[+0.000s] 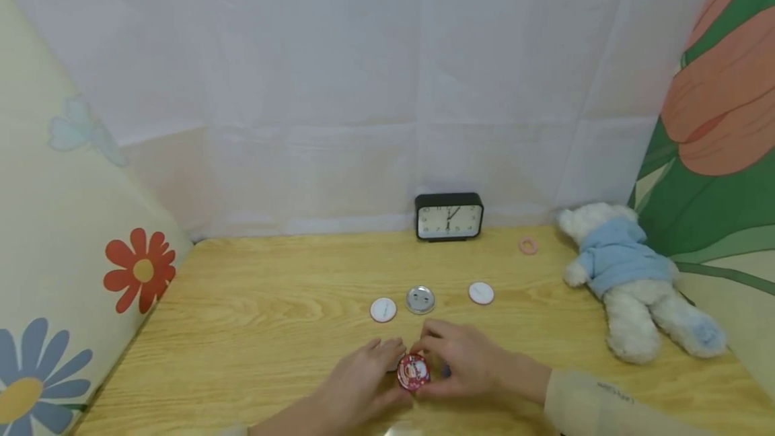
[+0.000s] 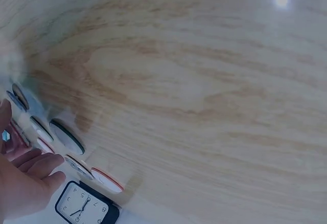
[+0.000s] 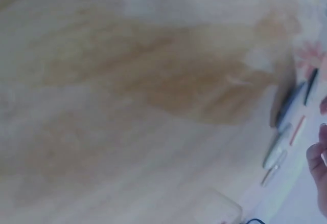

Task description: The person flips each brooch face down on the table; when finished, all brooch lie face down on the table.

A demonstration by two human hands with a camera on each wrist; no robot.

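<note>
In the head view, both hands meet near the front of the wood-grain table around a round red button badge [image 1: 414,373] with a printed face. The right hand [image 1: 465,360] pinches its edge between fingers above and thumb below. From the other side, the thumb and forefinger of the left hand [image 1: 362,377] hold the badge's left edge, the other fingers loosely bent. The left wrist view shows the red badge [image 2: 18,139] between the left hand's [image 2: 25,183] thumb and fingers. Only some right-hand fingers [image 3: 318,165] appear in the right wrist view. A dark badge [image 1: 446,370] is partly hidden beside the right palm.
Beyond the hands lie a white-backed badge [image 1: 383,309], a silver-backed badge [image 1: 420,299] and another white-backed badge [image 1: 481,293]. A black clock [image 1: 449,217] stands at the back edge. A pink ring [image 1: 528,245] and a white plush bear [image 1: 630,281] in blue lie right.
</note>
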